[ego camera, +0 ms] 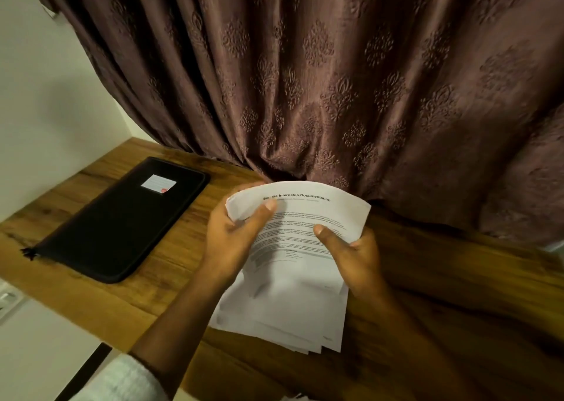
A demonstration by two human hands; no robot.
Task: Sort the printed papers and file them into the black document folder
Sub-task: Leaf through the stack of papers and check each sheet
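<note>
Printed papers point(293, 281), a fanned white stack, are held above the wooden surface point(457, 294); their lower lines are too blurred to read. The left hand point(232, 242) and right hand point(354, 260) have fingers clamped on the top sheet, headed "Sample Internship Documentation". At ten o'clock lies the closed black document folder point(122, 220), its small label illegible.

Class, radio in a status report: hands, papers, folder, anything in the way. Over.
Left hand and right hand both grip the printed papers above the wooden desk. Black document folder closed, flat at left. Nothing blocking.
</note>
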